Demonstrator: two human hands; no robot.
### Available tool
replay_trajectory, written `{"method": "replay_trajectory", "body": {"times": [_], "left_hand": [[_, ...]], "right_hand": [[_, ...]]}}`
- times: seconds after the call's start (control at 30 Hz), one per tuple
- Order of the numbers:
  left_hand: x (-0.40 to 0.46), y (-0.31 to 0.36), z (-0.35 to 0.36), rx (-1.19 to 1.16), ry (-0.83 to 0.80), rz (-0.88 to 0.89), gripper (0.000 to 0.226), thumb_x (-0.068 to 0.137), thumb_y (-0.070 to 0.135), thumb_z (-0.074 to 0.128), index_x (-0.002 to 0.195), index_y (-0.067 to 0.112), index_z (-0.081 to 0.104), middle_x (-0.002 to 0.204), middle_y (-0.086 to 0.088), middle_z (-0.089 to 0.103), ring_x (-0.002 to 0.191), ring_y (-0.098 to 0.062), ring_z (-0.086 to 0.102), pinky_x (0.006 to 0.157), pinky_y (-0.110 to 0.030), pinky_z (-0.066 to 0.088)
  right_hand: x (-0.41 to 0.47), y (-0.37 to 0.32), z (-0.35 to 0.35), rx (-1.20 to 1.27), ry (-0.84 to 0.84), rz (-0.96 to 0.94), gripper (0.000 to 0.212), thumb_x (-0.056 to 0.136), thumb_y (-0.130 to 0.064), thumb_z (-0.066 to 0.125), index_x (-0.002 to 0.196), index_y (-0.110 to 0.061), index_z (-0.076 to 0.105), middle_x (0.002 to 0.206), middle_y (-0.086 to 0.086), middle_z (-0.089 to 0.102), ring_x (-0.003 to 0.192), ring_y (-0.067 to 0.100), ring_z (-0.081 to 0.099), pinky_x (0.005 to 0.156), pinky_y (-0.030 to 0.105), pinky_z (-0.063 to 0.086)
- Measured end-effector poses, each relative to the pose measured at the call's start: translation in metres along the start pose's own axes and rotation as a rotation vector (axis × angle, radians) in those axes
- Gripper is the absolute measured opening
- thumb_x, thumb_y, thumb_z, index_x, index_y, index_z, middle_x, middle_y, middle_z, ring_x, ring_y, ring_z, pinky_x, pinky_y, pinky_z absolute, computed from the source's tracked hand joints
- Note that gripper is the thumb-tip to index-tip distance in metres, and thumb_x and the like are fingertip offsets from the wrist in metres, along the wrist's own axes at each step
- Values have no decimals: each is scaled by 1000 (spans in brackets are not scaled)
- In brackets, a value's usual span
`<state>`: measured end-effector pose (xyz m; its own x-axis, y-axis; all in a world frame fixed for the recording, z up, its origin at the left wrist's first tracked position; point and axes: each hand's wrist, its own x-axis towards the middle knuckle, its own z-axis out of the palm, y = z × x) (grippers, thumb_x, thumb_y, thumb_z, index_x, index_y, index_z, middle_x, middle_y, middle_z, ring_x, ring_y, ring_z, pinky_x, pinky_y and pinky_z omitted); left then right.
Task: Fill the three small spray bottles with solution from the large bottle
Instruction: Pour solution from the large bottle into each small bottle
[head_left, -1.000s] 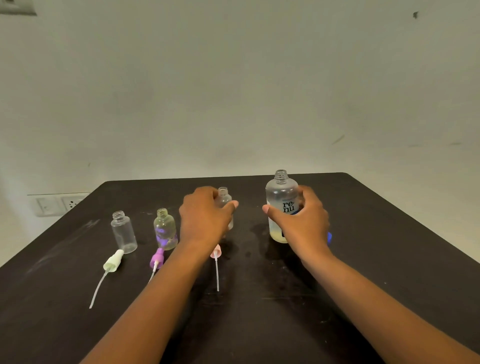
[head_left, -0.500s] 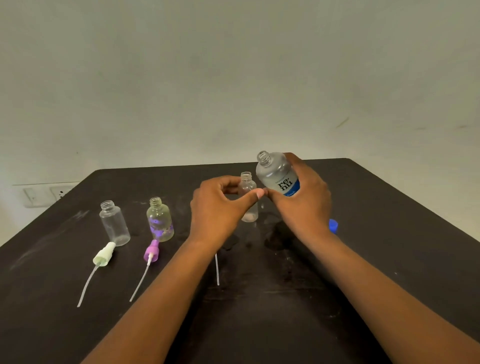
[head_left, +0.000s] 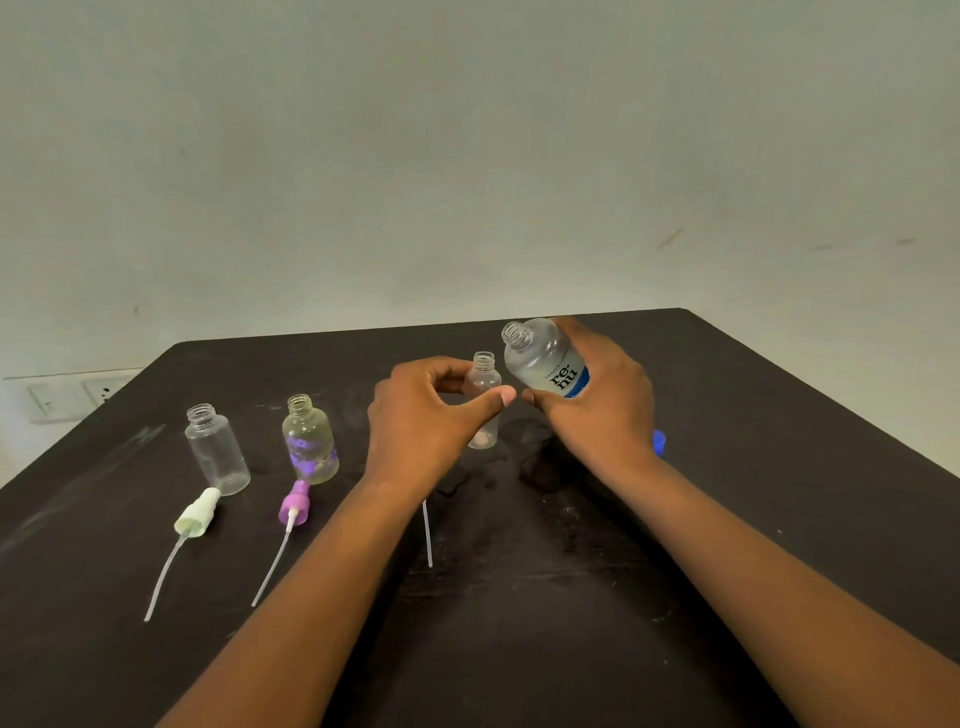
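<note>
My right hand (head_left: 597, 410) grips the large clear bottle (head_left: 545, 361), uncapped and tilted left, its mouth close above a small open spray bottle (head_left: 483, 400). My left hand (head_left: 423, 421) holds that small bottle upright on the dark table (head_left: 727, 467) between thumb and fingers. Two more small open bottles stand to the left: a clear one (head_left: 215, 449) and one with purple marks (head_left: 310, 441).
Three spray heads with long tubes lie in front of the bottles: a pale green one (head_left: 197, 514), a purple one (head_left: 294, 506), and a tube (head_left: 427, 532) whose head is hidden by my left arm. A blue cap (head_left: 658, 442) lies behind my right wrist. Wall sockets (head_left: 78, 395) sit at the left.
My right hand lifted the large bottle off the table and tilted it to the left. My left hand drew the small bottle rightwards, beside the large bottle's mouth.
</note>
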<state>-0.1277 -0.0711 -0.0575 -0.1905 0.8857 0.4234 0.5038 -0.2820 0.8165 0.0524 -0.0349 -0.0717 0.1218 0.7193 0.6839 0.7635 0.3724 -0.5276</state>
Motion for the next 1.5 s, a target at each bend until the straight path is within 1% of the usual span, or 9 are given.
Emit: {"method": "replay_trajectory", "body": {"times": [0.13, 0.23, 0.33, 0.47, 0.73, 1.03, 1.17, 1.4, 1.5], "left_hand": [[0, -2, 1, 0, -25, -4, 28, 73, 51, 91, 92, 33, 81, 82, 22, 77, 86, 7, 72, 91, -40, 61], [0, -3, 1, 12, -41, -5, 29, 73, 51, 91, 92, 32, 81, 84, 20, 77, 86, 6, 72, 90, -38, 62], [0, -3, 1, 22, -57, 0, 30, 73, 50, 91, 93, 31, 81, 84, 18, 77, 84, 6, 72, 87, -36, 63], [-2, -4, 2, 35, -78, 4, 29, 73, 50, 91, 93, 31, 82, 84, 18, 78, 82, 6, 72, 84, -34, 63], [-3, -6, 2, 65, -90, -4, 27, 73, 51, 91, 90, 34, 79, 80, 18, 77, 78, 7, 72, 82, -31, 64], [-3, -7, 3, 70, -104, 11, 31, 74, 53, 90, 94, 32, 81, 82, 18, 77, 79, 7, 72, 81, -31, 64], [-2, -8, 3, 65, -106, 6, 30, 73, 52, 90, 93, 32, 81, 82, 18, 78, 79, 6, 73, 81, -33, 65], [-3, -9, 3, 86, -129, 10, 32, 74, 53, 89, 97, 32, 81, 84, 17, 77, 79, 6, 72, 80, -28, 64], [-2, -9, 4, 96, -142, 15, 26, 75, 53, 89, 92, 35, 79, 82, 19, 76, 79, 7, 71, 79, -26, 63]], "right_hand": [[-1, 1, -2, 7, 14, -38, 72, 66, -33, 95, 131, -33, 62, 110, -8, 71, 99, 18, 67, 87, 49, 56], [-1, 2, -3, -6, 22, -60, 77, 66, -32, 96, 135, -31, 62, 116, -8, 71, 104, 17, 67, 91, 48, 55], [0, 2, -4, -34, 19, -88, 76, 67, -33, 94, 136, -32, 62, 118, -9, 71, 105, 15, 66, 92, 47, 55], [0, 2, -6, -26, 22, -106, 77, 66, -28, 95, 136, -29, 63, 121, -7, 71, 107, 18, 67, 93, 48, 55], [1, 6, -5, -22, 41, -159, 75, 61, -19, 94, 131, -28, 66, 115, -7, 72, 100, 19, 68, 88, 50, 56], [2, 10, -4, -36, 38, -192, 76, 60, -13, 91, 130, -29, 66, 116, -6, 72, 103, 22, 67, 91, 50, 55], [3, 11, -3, -49, 39, -205, 76, 59, -11, 88, 130, -29, 66, 118, -6, 71, 106, 21, 66, 95, 50, 53], [3, 9, -5, -71, 54, -212, 77, 58, -6, 88, 129, -26, 67, 121, -3, 72, 109, 24, 66, 101, 49, 50], [3, 9, -5, -79, 49, -205, 78, 58, -5, 88, 130, -25, 67, 123, -1, 71, 112, 24, 66, 105, 48, 47]]}}
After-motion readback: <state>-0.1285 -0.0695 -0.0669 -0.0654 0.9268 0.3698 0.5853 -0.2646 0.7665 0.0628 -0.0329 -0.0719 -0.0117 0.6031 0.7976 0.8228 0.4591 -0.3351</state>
